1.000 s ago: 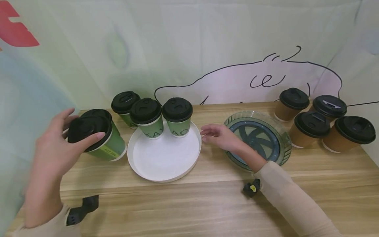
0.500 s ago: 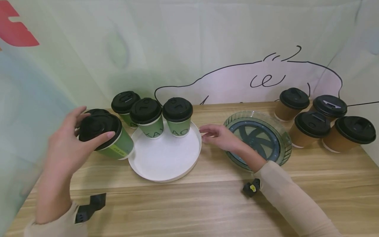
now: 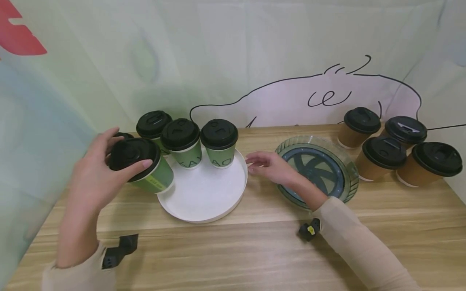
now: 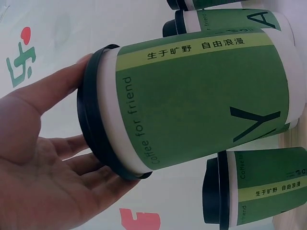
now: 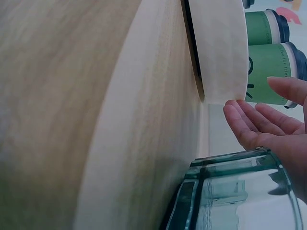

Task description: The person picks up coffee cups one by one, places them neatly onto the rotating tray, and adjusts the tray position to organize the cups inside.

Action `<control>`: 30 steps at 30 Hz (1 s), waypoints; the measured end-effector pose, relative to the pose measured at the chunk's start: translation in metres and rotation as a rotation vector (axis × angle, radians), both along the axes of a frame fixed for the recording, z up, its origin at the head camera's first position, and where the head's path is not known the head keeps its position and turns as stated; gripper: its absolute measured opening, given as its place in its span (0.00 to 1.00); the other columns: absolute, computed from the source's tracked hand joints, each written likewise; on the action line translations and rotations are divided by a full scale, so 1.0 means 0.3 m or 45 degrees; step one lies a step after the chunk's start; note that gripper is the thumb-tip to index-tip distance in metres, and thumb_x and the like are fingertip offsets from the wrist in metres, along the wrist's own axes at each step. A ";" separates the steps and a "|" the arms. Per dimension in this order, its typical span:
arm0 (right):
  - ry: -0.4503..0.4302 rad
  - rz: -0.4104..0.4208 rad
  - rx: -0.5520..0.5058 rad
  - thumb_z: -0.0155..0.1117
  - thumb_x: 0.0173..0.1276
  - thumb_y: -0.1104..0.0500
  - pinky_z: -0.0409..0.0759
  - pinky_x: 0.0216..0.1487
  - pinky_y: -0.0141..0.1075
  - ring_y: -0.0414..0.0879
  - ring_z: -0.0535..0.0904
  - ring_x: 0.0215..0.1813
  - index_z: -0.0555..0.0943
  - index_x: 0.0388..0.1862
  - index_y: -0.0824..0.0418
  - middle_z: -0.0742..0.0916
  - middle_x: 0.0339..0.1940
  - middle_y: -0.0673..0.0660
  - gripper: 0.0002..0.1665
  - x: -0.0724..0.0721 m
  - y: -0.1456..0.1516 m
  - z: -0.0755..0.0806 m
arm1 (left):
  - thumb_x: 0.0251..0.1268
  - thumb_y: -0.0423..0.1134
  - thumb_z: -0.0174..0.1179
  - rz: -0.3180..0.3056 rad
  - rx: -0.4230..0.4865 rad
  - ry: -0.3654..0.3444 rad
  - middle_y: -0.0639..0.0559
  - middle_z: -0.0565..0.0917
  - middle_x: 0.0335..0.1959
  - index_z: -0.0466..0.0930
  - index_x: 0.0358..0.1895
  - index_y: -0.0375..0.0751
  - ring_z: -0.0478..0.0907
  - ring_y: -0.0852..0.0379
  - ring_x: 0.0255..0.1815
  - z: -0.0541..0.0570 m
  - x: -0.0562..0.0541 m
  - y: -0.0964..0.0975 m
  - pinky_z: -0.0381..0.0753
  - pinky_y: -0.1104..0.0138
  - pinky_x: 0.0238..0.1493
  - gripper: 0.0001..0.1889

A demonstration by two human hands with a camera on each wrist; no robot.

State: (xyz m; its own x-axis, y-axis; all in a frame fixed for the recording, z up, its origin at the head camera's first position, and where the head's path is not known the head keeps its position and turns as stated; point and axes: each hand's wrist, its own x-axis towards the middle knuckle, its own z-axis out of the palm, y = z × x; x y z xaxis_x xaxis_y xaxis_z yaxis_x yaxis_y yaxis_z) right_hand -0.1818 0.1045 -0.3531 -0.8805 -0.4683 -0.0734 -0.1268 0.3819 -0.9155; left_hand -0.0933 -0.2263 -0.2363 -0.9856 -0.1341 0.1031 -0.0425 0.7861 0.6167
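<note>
My left hand (image 3: 96,173) grips a green paper cup (image 4: 201,96) by its black lid, thumb on one side and fingers on the other. In the head view the cup is tilted, its base over the left rim of a round white tray (image 3: 204,198). Two more green cups, one at the tray's back left (image 3: 187,155) and one at its back middle (image 3: 221,155), stand upright on the tray. My right hand (image 3: 273,166) holds nothing; its fingers are extended, with the tips at the tray's right rim, as the right wrist view also shows.
Behind the tray's left stands another green cup (image 3: 153,123); one more lid (image 3: 123,135) is mostly hidden behind the held cup. A ribbed glass dish (image 3: 351,173) lies under my right forearm. Several brown cups (image 3: 380,161) with black lids stand at the right. A printed cloth (image 3: 218,60) hangs behind.
My left hand has carried the green cup rightward, from left of the white tray to over its left rim. The right hand has hardly moved.
</note>
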 end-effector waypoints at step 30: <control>0.012 0.024 -0.020 0.59 0.64 0.65 0.74 0.54 0.43 0.53 0.75 0.53 0.72 0.57 0.69 0.80 0.53 0.63 0.23 0.001 0.004 -0.001 | 0.50 0.54 0.66 -0.096 -0.006 0.000 0.34 0.63 0.64 0.46 0.72 0.40 0.56 0.31 0.63 -0.064 -0.013 0.047 0.57 0.39 0.57 0.50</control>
State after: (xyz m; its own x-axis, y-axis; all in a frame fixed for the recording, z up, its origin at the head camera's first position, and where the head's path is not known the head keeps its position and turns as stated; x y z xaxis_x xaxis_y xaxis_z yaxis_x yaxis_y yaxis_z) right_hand -0.1816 0.1056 -0.3534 -0.8720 -0.4861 -0.0572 -0.1430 0.3648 -0.9200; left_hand -0.0972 -0.2121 -0.2556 -0.9929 -0.0588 0.1036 0.0172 0.7898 0.6131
